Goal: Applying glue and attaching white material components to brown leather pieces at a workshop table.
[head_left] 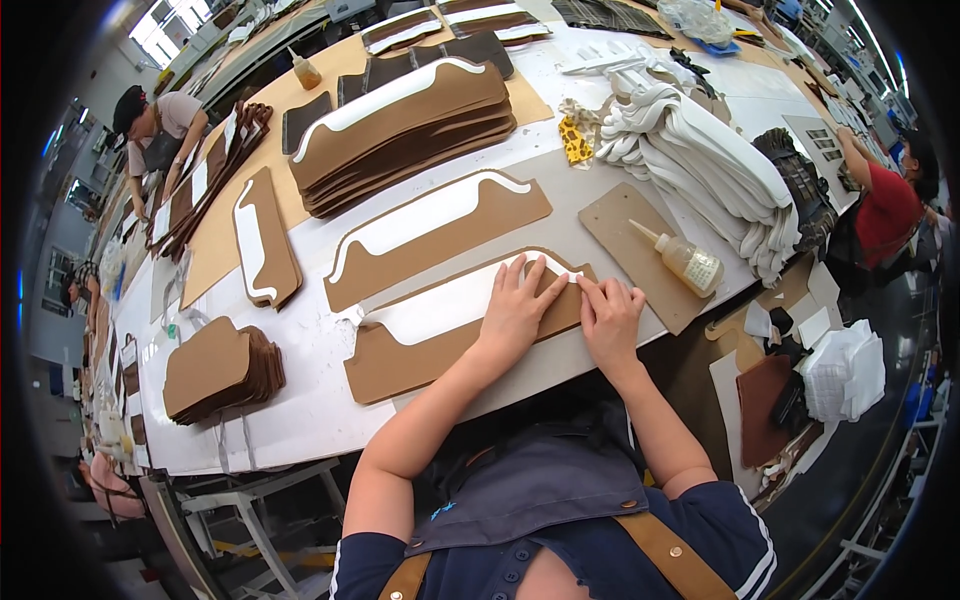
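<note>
A person's two bare hands work on a long brown panel with a notched upper edge (385, 380), lying flat on a white tabletop (320, 435) at the centre of the frame. A shaped white strip (430, 318) lies along its upper part. The left hand (514, 315) is laid flat, fingers spread over the strip's right portion, gripping nothing. The right hand (612, 320) has its fingers loosely bent, with fingertips at the strip's narrow right end; whether they pinch the edge cannot be told. Just above lies a matching brown panel with its white strip in place (505, 218), seemingly finished. The current panel looks nearly done: its strip is laid nearly full length, and the right end appears to be what remains. Upper centre, a thick stack of brown panels (410, 150) shows a white strip on the top one; whether those beneath have strips is hidden. Right of centre, a clear squeeze bottle of amber liquid (690, 265) lies on a grey-brown board (622, 240).
</note>
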`<act>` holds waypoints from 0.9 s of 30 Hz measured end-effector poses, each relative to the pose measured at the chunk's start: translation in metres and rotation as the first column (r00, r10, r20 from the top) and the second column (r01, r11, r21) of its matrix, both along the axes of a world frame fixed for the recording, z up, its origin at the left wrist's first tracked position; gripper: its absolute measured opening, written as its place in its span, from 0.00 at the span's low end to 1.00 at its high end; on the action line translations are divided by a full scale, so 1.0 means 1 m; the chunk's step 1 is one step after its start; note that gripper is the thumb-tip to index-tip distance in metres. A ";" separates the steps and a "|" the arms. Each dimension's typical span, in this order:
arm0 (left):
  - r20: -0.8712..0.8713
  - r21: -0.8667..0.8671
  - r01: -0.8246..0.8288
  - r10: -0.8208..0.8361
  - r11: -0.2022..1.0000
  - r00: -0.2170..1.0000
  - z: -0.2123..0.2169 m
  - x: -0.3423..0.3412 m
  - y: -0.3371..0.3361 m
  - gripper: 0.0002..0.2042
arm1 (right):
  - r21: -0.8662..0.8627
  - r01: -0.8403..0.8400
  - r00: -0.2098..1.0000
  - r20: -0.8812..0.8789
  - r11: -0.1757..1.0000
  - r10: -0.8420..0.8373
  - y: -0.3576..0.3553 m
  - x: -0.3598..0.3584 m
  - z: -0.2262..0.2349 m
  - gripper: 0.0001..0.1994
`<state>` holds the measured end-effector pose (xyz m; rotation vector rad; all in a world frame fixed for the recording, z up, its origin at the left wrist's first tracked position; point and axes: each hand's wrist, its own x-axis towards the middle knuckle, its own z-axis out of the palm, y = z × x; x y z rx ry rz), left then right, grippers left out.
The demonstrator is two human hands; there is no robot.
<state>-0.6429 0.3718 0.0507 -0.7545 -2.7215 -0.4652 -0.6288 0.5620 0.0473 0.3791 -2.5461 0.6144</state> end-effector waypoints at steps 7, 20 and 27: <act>-0.003 -0.079 -0.024 0.024 0.997 1.000 -0.006 -0.002 0.003 0.31 | 0.057 -0.011 1.000 -0.005 0.998 0.012 0.000 -0.001 0.000 0.14; 0.167 0.127 -0.130 0.108 0.983 0.980 0.000 0.030 -0.053 0.31 | 0.053 -0.047 0.999 -0.003 0.997 0.048 0.002 0.000 -0.007 0.13; 0.270 0.231 -0.354 0.289 0.906 0.918 0.015 0.077 -0.129 0.28 | 0.037 -0.064 0.998 0.014 0.997 0.064 0.005 0.000 -0.006 0.14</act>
